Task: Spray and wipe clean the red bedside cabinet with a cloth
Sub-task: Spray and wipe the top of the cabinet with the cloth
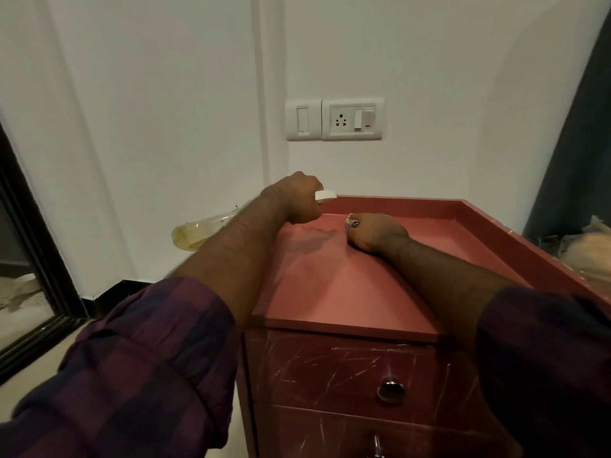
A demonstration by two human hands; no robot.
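Observation:
The red bedside cabinet point(334, 292) stands in front of me, with a raised rim round its top and scratched drawer fronts below. My left hand point(294, 200) grips a spray bottle point(198, 231) above the cabinet's back left corner. The bottle's white nozzle point(325, 195) points right, and its yellowish body sticks out behind my forearm. My right hand point(375, 234) lies on the cabinet top near the back and holds a small bunched cloth point(352, 223), of which only a bit shows beyond my fingers.
A white wall with a socket and switch plate point(334, 120) rises behind the cabinet. A dark-framed mirror point(23, 259) leans at the left. A dark curtain point(575, 127) and pale bundled stuff point(588, 249) sit to the right. Drawer knobs point(391, 391) face me.

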